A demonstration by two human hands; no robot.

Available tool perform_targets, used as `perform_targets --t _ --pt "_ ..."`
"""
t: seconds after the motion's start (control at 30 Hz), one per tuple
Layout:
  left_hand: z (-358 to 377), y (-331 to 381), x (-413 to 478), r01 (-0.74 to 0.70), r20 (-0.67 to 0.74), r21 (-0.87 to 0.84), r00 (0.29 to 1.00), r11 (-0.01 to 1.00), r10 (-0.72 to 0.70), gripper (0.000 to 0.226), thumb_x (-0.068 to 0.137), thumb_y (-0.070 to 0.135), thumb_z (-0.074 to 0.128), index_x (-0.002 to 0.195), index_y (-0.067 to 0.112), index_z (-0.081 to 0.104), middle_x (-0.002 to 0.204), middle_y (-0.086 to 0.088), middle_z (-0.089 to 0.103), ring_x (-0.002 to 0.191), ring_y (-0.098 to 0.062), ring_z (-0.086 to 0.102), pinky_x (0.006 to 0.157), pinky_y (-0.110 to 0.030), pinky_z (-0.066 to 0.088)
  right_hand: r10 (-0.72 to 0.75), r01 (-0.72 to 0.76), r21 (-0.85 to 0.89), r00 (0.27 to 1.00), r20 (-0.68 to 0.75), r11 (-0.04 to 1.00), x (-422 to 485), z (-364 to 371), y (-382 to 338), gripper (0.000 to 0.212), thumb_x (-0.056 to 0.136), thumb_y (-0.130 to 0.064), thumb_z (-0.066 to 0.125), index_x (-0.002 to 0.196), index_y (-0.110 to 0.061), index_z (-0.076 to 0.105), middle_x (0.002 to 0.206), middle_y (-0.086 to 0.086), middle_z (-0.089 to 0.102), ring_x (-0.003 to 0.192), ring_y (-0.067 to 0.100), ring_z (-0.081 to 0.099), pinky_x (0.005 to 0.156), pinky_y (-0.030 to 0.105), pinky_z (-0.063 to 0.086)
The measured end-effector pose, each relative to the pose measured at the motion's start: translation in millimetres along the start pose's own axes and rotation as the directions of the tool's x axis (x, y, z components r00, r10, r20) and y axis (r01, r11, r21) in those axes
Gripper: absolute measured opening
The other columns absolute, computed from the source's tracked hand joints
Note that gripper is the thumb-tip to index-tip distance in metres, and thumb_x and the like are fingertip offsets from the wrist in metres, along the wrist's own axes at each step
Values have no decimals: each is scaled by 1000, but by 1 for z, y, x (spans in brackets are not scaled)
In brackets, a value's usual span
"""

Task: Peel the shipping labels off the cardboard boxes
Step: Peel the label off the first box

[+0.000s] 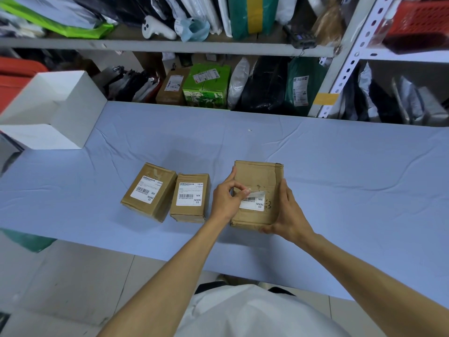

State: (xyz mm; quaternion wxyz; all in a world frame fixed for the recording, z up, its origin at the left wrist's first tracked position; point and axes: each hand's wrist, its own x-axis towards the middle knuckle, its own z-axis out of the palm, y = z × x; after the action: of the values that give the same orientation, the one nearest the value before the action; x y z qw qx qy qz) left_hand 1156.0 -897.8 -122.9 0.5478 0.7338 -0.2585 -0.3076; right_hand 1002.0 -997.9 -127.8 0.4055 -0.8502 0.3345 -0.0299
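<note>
Cardboard box [256, 175] at frame centre is gripped steady by the right hand [289, 212] so its shipping label [254, 203], pinched by the left hand [226, 200], can be peeled

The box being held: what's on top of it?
A white shipping label, upper part peeled up, pinched by the left hand; lower part stuck. The right hand grips the box. The label's left edge is hidden behind the hand.

Even, soft indoor light, faint shadows, wide-angle bending and perhaps blur toward edges.
</note>
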Motion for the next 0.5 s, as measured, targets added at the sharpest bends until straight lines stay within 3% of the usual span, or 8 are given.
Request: perform_targets --t 0.13,0.37,0.43,0.5 --pt "0 0 0 10 2 -13 1000 1000 -10 11 81 2 70 73 5 63 153 5 33 138 -7 36 105 -16 27 -9 9 -1 1000 -2 1000 -1 -1 -2 152 48 -29 92 148 -20 -22 151 -3 17 124 13 37 88 18 39" --pt "1 -2 -1 8 -24 -22 1000 1000 -9 9 81 1 70 80 -5 64 153 6 34 138 -8 36 110 -21 27 -22 22 -30 1000 -6 999 -1 0 -1 152 49 -30 92 148 -18 -23 152 -4 14 128 16 35 90 18 36" --pt "0 0 -2 14 -27 -17 1000 1000 -14 8 81 2 70 80 -4 65 153 7 34 138 -9 36 106 -15 28 -28 28 -31 1000 -2 999 -1 -1 -1 153 49 -31 92 148 -17 -23 153 -4 12 130 17 34 92 17 36" --pt "-1 2 -3 19 -33 -14 999 1000 -20 8 82 3 70 81 -3 65 152 7 34 138 -9 36 96 -1 29 -34 34 -31 999 0 999 -1 -1 -1 152 49 -31 92 148 -16 -23 154 -2 13 130 17 34 93 19 37"
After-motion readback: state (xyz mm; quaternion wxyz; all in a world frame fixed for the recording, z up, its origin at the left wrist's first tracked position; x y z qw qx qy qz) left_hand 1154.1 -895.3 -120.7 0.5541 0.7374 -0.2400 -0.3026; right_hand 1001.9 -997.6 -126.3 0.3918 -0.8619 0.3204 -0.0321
